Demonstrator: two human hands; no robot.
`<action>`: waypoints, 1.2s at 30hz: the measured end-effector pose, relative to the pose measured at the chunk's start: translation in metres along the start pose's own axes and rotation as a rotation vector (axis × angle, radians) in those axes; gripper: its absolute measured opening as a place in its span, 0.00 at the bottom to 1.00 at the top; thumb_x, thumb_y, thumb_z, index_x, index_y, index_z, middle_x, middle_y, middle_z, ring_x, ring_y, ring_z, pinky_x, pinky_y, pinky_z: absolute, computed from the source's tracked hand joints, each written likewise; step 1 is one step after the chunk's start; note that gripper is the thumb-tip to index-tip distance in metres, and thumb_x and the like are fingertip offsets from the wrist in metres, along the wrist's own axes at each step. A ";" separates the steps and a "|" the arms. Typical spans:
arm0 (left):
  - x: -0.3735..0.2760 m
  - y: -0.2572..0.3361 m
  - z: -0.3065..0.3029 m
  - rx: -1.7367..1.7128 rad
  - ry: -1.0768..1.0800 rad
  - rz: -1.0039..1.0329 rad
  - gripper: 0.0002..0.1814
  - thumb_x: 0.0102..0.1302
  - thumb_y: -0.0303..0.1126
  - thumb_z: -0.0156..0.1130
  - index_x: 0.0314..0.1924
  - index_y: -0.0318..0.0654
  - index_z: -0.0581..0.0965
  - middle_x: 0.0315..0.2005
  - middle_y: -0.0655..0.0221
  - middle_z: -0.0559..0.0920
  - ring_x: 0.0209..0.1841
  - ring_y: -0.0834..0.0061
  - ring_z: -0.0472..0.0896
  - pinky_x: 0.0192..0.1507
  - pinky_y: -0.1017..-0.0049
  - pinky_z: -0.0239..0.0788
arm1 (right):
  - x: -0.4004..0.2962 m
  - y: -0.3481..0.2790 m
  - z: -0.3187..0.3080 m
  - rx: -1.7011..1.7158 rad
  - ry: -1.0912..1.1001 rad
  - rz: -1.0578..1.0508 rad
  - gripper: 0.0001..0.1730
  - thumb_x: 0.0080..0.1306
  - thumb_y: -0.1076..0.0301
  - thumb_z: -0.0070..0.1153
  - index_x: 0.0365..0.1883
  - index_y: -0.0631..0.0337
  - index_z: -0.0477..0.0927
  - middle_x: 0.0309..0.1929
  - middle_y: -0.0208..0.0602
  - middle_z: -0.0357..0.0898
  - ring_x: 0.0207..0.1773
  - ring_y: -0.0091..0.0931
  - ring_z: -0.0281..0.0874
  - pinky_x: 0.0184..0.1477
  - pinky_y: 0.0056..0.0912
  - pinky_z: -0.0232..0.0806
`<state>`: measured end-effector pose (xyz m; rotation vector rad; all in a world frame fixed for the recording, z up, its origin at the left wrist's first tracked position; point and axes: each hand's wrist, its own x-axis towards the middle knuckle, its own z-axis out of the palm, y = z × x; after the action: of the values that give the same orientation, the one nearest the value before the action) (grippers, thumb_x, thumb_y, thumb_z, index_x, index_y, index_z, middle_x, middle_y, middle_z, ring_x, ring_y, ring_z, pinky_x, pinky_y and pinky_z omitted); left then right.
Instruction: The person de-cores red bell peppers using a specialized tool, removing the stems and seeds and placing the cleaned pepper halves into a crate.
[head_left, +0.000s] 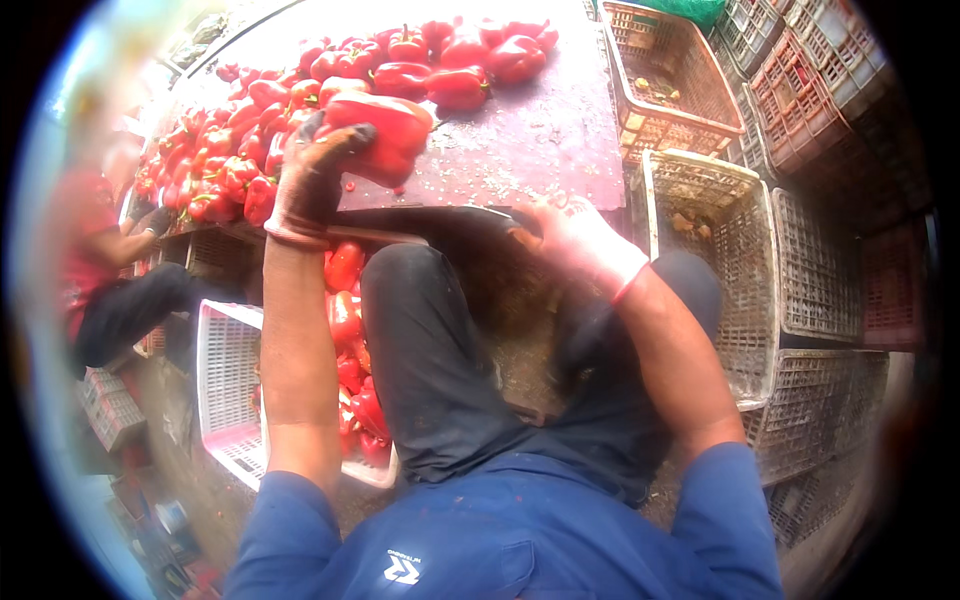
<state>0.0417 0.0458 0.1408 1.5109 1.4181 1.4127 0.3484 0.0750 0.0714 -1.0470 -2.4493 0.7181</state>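
My left hand (319, 161), in a dark-palmed work glove, grips a large red bell pepper (386, 135) above the front of the table (547, 142). My right hand (574, 236), in a pale glove with a red cuff, is closed at the table's front edge. A thin, bright-edged blade, apparently a knife (487, 211), juts left from its fingers; the handle is mostly hidden. Beyond the held pepper, a heap of red bell peppers (247, 139) covers the table's left and far parts. Small pale seeds are scattered over the bare tabletop.
Beside my left leg stands a white plastic crate (229, 382) with red peppers (345, 315) in it. To the right are an orange crate (675, 112), a pale crate (712, 195) containing scraps, and stacked crates (817, 277). A co-worker (105, 240) sits at the left, gloved hands near the heap.
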 end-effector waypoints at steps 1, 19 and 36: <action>-0.002 0.008 -0.004 -0.141 0.096 -0.122 0.20 0.61 0.29 0.68 0.53 0.30 0.79 0.40 0.64 0.86 0.40 0.76 0.85 0.46 0.75 0.77 | -0.002 0.001 0.002 0.041 0.036 0.017 0.18 0.72 0.54 0.55 0.51 0.57 0.82 0.42 0.53 0.85 0.49 0.49 0.82 0.51 0.52 0.73; -0.027 -0.015 0.118 -0.309 0.127 -0.396 0.22 0.63 0.35 0.75 0.54 0.34 0.81 0.43 0.70 0.85 0.43 0.80 0.82 0.46 0.76 0.77 | 0.016 -0.005 0.004 1.160 0.030 0.315 0.30 0.59 0.49 0.74 0.52 0.59 0.81 0.27 0.24 0.78 0.20 0.14 0.70 0.19 0.18 0.59; -0.080 0.026 0.046 -0.578 -0.028 -0.281 0.20 0.63 0.33 0.72 0.53 0.31 0.81 0.45 0.66 0.85 0.47 0.75 0.82 0.52 0.73 0.76 | 0.022 -0.073 0.014 1.363 -0.072 0.162 0.23 0.60 0.56 0.75 0.46 0.61 0.82 0.26 0.25 0.77 0.20 0.15 0.69 0.21 0.21 0.60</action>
<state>0.1044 -0.0260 0.1324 0.9223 1.0281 1.4490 0.2865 0.0434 0.1061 -0.5877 -1.2832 2.0166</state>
